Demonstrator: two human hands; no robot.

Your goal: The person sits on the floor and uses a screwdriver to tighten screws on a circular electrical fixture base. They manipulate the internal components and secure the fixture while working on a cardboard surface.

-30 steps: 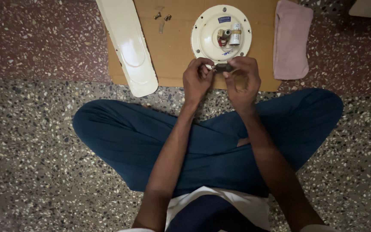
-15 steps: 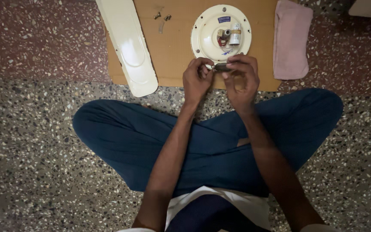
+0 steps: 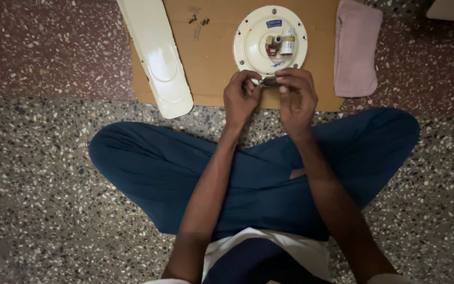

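The person sat cross-legged on the speckled terrazzo floor (image 3: 38, 210), both hands raised together at the near rim of a round cream motor housing (image 3: 253, 44). The left hand (image 3: 240, 99) and the right hand (image 3: 296, 100) met over a small dark part (image 3: 269, 81), each pinching one end of it between fingertips and thumb. The part's long axis ran left to right, roughly along the housing's rim, and it lay directly ahead of both hands, touching or just above that rim; which one could not be told. Neither hand was clearly nearer, as the part sat between them.

The housing was a smooth, glossy painted disc with a raised centre, where a white cylindrical capacitor (image 3: 288, 41) stood beside a metal shaft stub and red wiring. It rested on a flat sheet of brown cardboard (image 3: 211, 58) with a matte surface. To the left, a long cream fan blade (image 3: 156, 52) lay partly on the cardboard, its axis running away from the person, its rounded end toward them. A few small screws (image 3: 198, 21) lay loose near the cardboard's far edge. On the right, a folded pink cloth (image 3: 356, 47), soft and slightly napped, lay half on the cardboard.
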